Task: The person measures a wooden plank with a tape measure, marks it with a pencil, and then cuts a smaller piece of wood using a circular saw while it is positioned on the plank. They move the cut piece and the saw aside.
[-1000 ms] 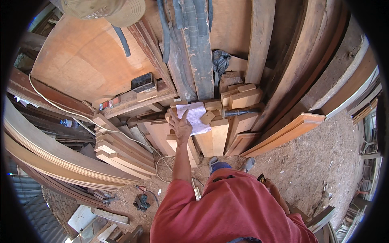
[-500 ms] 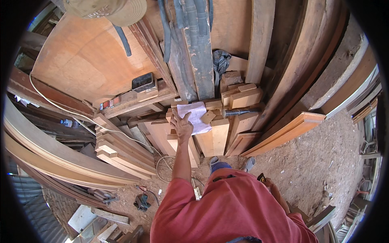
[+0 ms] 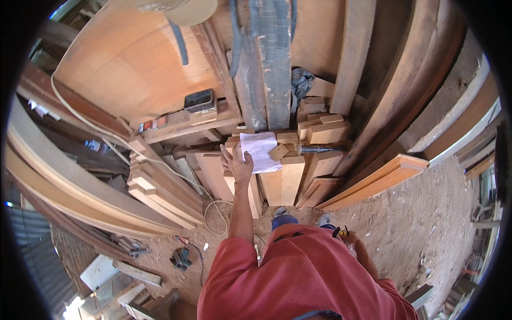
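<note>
A sheet of white paper with handwriting (image 3: 261, 151) lies on top of upright wooden boards in front of me. My left hand (image 3: 239, 164) reaches to its left edge, fingers spread, with the thumb over the paper. A small wooden piece (image 3: 278, 152) rests on the paper's right side. Beside it, a chisel-like tool with a dark shaft (image 3: 318, 149) lies across the board ends. Low at my right side, my right hand (image 3: 352, 243) is closed around a small black-and-yellow tool (image 3: 343, 233), whose kind is too small to make out.
Light boards (image 3: 160, 192) lean in a stack at left, near a looping pale cable (image 3: 216, 213). A black tray (image 3: 199, 100) sits on a ledge. Orange-brown planks (image 3: 378, 181) lean at right over the dusty floor (image 3: 394, 224). A dark power tool (image 3: 180, 258) lies on the floor.
My left hand has drawn back toward the paper's left edge; its pointing finger no longer lies across the sheet. My right hand has shifted slightly, still holding the small tool. The view has tilted a little.
</note>
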Available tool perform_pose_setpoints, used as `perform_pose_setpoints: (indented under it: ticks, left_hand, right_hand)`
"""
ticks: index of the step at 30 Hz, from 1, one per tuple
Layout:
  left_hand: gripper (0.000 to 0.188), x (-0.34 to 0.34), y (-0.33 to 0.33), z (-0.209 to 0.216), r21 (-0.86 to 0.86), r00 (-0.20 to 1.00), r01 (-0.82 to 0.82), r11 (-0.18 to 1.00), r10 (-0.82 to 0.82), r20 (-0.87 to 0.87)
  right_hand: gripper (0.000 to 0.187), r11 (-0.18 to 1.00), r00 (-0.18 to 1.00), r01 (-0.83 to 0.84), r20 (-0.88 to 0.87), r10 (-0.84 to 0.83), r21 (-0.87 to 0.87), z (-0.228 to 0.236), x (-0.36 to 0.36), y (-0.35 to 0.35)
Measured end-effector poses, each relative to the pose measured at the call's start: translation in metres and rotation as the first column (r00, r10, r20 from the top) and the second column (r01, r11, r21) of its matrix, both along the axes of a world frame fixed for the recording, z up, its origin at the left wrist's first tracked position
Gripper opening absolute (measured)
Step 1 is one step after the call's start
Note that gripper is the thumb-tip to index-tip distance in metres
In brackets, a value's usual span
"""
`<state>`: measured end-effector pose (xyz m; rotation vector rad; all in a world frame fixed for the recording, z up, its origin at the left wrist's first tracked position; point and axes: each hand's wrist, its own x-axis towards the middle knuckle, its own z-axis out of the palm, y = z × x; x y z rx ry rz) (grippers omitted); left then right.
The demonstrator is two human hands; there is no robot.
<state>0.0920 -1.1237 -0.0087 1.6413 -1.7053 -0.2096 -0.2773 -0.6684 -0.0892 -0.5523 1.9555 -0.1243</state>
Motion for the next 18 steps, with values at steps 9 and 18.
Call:
perform_pose_setpoints:
  ticks: [9, 18]
  left_hand:
    - [0.052, 0.043, 0.205, -0.009, 0.241, 0.963, -0.261, 0.935, 0.236, 0.128]
    - [0.062, 0.028, 0.56, -0.054, 0.854, 0.693, -0.458, 0.247, 0.701, 0.169]
  right_hand:
    - [0.055, 0.784, 0.772, -0.62, 0.166, 0.614, -0.013, -0.061, -0.078, -0.107]
    - [0.021, 0.679, 0.605, -0.731, 0.531, 0.593, 0.073, -0.015, -0.008, -0.193]
